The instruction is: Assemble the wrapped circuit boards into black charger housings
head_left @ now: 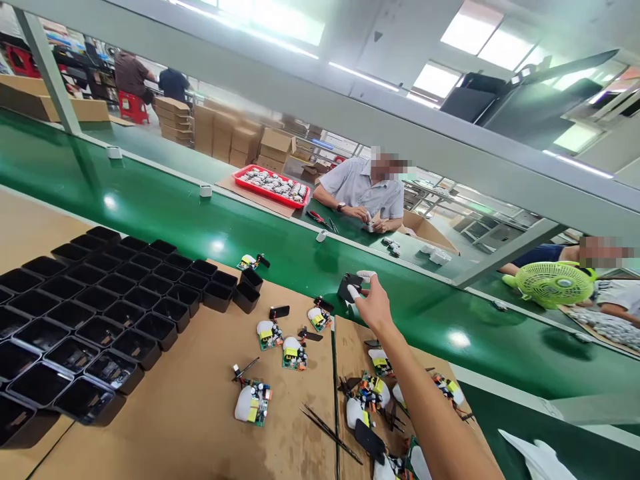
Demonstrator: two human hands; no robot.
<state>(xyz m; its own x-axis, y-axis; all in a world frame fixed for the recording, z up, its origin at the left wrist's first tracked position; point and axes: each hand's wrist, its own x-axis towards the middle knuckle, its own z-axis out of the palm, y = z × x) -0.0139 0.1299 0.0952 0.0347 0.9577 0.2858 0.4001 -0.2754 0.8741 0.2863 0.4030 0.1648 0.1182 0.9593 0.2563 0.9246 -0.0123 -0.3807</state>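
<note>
My right hand [374,303], with white covers on the thumb and a finger, reaches out over the green belt [425,317]. It grips a small black plastic case [347,287] between thumb and fingers. My left hand is out of view. Below the case, on the brown cardboard, lie several circuit boards, such as one board [254,402] with yellow tape, white filler and a black piece on wires. A pair of tweezers [331,433] rests near the boards. More boards [367,400] are heaped under my right forearm, which partly hides them.
Rows of open black cases [105,310] stand on the left. Small white pieces [205,191] sit along the belt's far side. Across it, a person [363,190] handles a white part beside a red tray [243,179]. A green fan [555,283] stands at right. A metal beam crosses overhead.
</note>
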